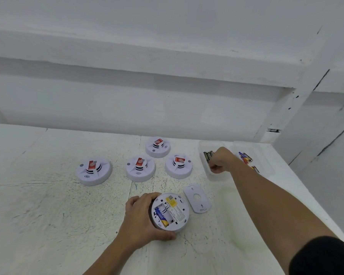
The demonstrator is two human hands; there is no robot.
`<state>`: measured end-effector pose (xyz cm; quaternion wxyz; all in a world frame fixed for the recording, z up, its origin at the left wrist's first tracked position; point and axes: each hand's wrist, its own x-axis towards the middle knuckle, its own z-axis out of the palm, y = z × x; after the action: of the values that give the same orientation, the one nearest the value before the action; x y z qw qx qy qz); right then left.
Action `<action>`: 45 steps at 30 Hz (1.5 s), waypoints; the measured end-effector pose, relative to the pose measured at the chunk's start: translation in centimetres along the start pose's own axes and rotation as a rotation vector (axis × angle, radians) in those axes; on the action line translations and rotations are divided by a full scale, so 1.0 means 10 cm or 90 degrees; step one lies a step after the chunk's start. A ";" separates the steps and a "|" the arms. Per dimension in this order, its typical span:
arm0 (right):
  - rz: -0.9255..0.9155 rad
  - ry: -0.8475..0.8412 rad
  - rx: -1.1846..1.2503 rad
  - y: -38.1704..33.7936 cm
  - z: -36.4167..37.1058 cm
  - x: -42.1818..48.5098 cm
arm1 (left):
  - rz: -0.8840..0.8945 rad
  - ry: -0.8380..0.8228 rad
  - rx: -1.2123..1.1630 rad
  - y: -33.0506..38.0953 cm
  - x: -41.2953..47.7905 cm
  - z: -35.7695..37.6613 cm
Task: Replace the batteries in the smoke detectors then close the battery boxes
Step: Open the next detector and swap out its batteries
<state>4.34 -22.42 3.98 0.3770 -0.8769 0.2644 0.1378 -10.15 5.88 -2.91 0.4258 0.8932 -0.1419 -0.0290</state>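
The white, speckled desk [58, 205] carries four upright smoke detectors [140, 168], one opened detector [170, 211], a loose cover plate [197, 198], and two clear trays [213, 175] of batteries.

Your two arms come into the head view bare from wrist to well above the elbow. Your left hand [142, 217] and your right hand [219, 160] carry no gloves, rings, or watch that can be seen, and both wrists are uncovered. The only clothing showing is a black sleeve [324, 257] on your right upper arm, short, plain and unmarked, with a rounded hem. Your left forearm [107, 257] shows no sleeve at all before it leaves the bottom edge.
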 end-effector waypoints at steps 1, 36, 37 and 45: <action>0.003 0.002 -0.002 0.02 0.01 0.03 | 0.001 -0.001 0.001 0.01 0.00 0.00; -0.853 -0.095 -0.423 0.31 0.86 -1.52 | 0.045 -0.003 0.022 0.03 -0.03 -0.02; -0.876 -0.087 -0.440 0.30 0.85 -1.53 | 0.042 -0.005 0.018 0.03 -0.03 -0.02; -0.953 -0.101 -0.631 0.24 0.90 -1.43 | 0.037 -0.026 0.016 0.08 -0.03 -0.05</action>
<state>-9.11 -12.07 2.79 -0.0361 -0.8696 -0.4922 0.0144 -10.56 5.89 -1.99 0.4121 0.8933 -0.1763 -0.0330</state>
